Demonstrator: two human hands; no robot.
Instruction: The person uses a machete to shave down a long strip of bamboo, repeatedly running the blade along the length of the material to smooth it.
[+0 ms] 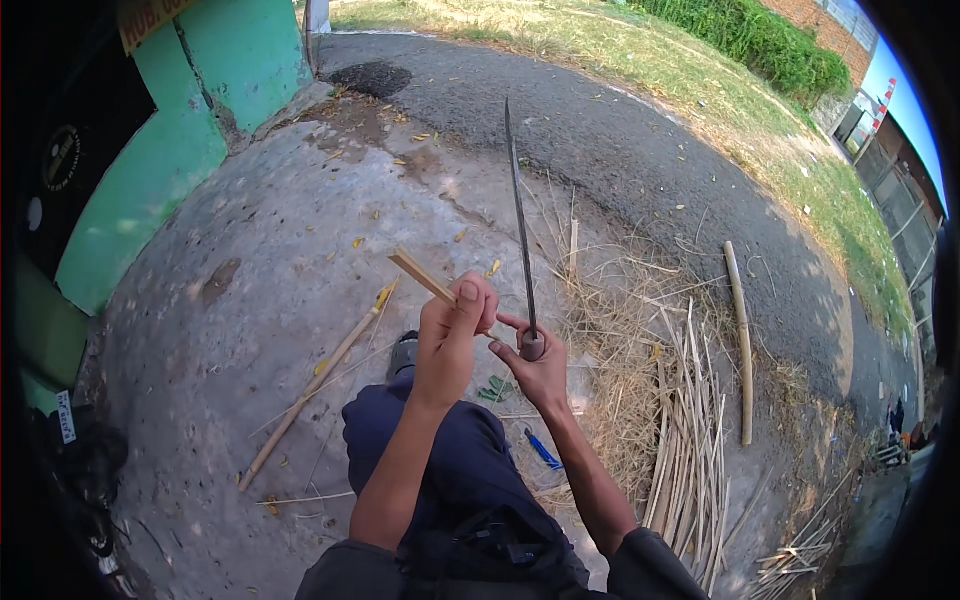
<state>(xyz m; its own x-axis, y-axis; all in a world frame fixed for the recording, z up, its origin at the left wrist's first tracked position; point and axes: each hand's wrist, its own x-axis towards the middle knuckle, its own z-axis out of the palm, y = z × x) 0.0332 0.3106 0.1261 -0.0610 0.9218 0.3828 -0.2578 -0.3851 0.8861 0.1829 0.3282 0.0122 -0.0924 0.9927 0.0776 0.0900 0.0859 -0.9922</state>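
Gripping a bamboo strip (423, 277) in the closed left hand (452, 325), over the middle of the concrete (290, 230). Holding a knife (521, 220) in the right hand (538, 370), with fingers wrapped round its handle (533, 347), pointing toward the asphalt (600, 150). Cannot tell whether also pinching the strip's lower end. Can see split pieces (690, 440) piled near the concrete's right edge. Can make out writing past its left edge: on a red-lettered yellow sign (150, 20), a white label (66, 417) and a round emblem (62, 158).

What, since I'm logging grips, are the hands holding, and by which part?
Left hand: pale strips, toward their lower end. Right hand: a long dark knife, by its handle.
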